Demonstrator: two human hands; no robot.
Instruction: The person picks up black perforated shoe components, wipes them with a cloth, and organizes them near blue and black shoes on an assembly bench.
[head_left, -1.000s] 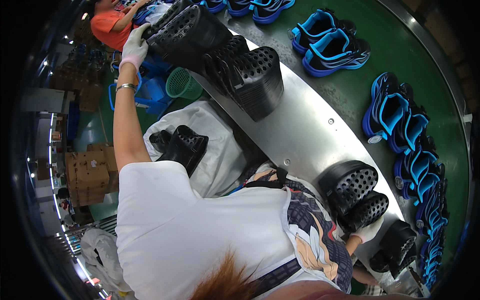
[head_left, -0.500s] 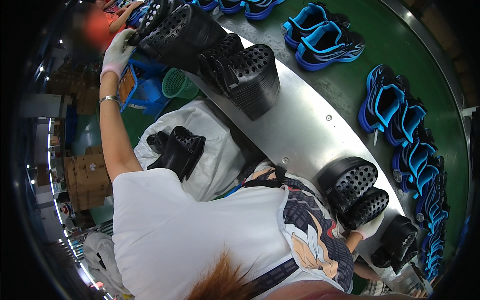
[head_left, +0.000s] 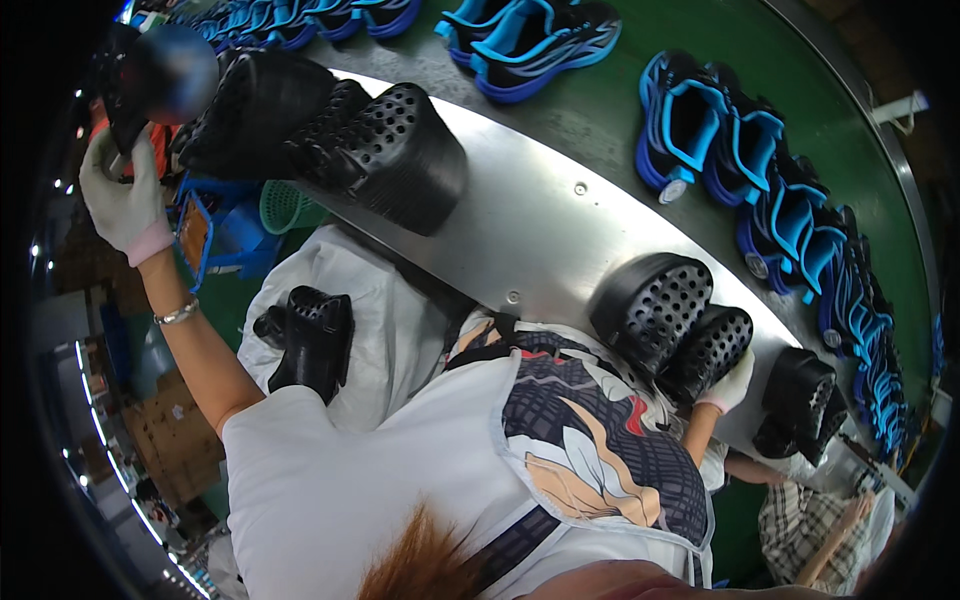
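At the upper left my left hand (head_left: 125, 200), in a white glove, is closed round a black foot-shaped form (head_left: 118, 95), partly hidden by a blurred patch. Beside it on the metal ledge sit more black forms; one with round holes (head_left: 400, 150) has a thick ribbed side. Further right, my right hand (head_left: 732, 385), also gloved, grips the side of a smaller perforated black form (head_left: 710, 350); some fingers are hidden behind it. A larger perforated form (head_left: 655, 310) leans against that one.
Black-and-blue sneakers (head_left: 680, 130) line the green conveyor belt (head_left: 800, 90) beyond the metal ledge (head_left: 500, 220). Black forms (head_left: 800, 395) stand at the right. Another (head_left: 315, 340) lies on a white sack (head_left: 380, 300). A green basket (head_left: 285, 207) is at left; a person in checks (head_left: 800, 525) is lower right.
My left hand has drawn a black form away to the left, off the group on the ledge. My right hand stays at the perforated pair. The view has turned, shifting most things leftward.
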